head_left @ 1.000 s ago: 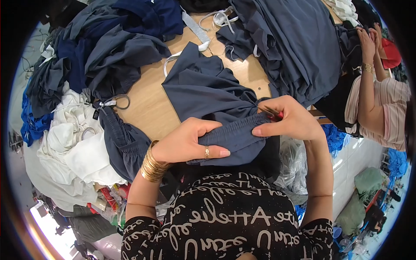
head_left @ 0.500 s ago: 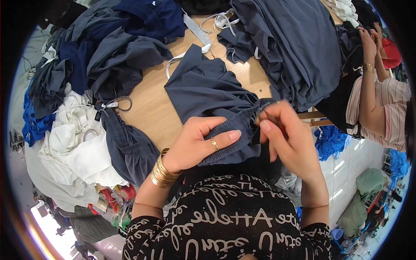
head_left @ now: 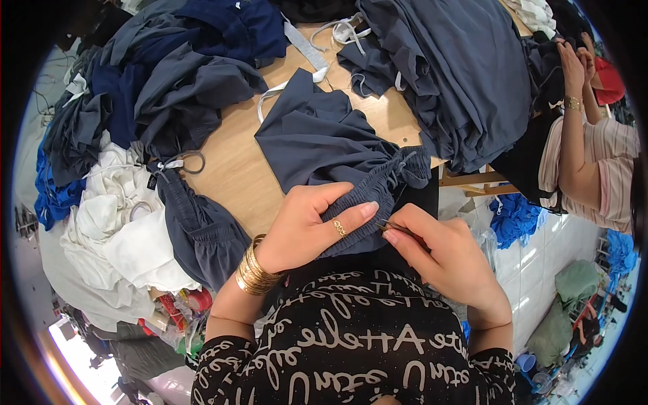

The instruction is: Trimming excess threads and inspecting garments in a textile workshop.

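Note:
Dark slate-grey trousers (head_left: 317, 128) with a gathered elastic waistband lie over the table's near edge. My left hand (head_left: 304, 226) is closed on the waistband, its thumb on top. A grey drawstring (head_left: 399, 162) shows on the waistband to the right of that thumb. My right hand (head_left: 449, 253) pinches a slim dark pointed tool (head_left: 403, 229), like tweezers or thread snips; I cannot tell which. The tool's tip meets the waistband just right of my left thumb.
Grey and navy garments (head_left: 202, 81) are heaped at the far left, with white cloth (head_left: 128, 229) nearer me. A tall grey garment pile (head_left: 466, 81) stands at the far right of the wooden table (head_left: 233, 158). A co-worker's arm (head_left: 580, 155) is at the right. Blue cloth (head_left: 516, 219) lies below.
My right hand has moved down and slightly left from the drawstring end to the waistband beside my left thumb. The waistband's right end now shows uncovered. My left hand stays nearly still.

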`<control>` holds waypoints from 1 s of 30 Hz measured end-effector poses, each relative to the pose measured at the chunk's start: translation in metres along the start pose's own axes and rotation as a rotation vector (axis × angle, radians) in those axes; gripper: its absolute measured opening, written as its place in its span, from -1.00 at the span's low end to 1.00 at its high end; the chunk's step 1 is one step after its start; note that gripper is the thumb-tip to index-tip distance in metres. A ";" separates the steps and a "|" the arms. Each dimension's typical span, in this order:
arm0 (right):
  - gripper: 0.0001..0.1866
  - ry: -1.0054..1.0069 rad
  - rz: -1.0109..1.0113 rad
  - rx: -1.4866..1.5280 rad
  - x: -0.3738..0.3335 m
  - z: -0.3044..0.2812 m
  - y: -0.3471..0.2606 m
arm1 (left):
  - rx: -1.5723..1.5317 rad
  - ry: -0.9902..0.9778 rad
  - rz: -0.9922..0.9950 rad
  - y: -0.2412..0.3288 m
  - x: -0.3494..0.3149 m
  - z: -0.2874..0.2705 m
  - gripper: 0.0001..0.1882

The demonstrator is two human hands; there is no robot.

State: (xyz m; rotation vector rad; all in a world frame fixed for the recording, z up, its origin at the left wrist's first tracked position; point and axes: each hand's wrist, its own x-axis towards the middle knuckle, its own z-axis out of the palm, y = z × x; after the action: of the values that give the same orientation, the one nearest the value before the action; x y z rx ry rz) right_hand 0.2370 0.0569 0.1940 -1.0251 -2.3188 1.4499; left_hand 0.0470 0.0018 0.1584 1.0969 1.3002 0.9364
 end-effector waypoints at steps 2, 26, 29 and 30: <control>-0.93 0.013 -0.024 -0.027 0.000 0.000 0.000 | 0.014 -0.001 -0.002 0.000 0.000 0.000 -0.77; -0.92 -0.084 0.284 0.567 0.002 0.015 0.014 | -0.031 0.114 0.050 0.002 0.000 0.005 -0.72; -0.92 0.041 0.160 0.368 0.002 0.018 0.014 | 0.002 0.129 0.077 -0.003 0.002 0.006 -0.75; -0.91 0.131 -0.051 0.189 0.002 0.021 0.019 | 0.033 0.106 0.070 -0.005 0.002 0.004 -0.75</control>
State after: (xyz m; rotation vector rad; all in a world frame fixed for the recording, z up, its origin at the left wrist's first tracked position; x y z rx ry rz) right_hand 0.2333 0.0486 0.1671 -0.9694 -2.0578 1.5008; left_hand 0.0512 0.0024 0.1525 1.1372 1.3755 1.0400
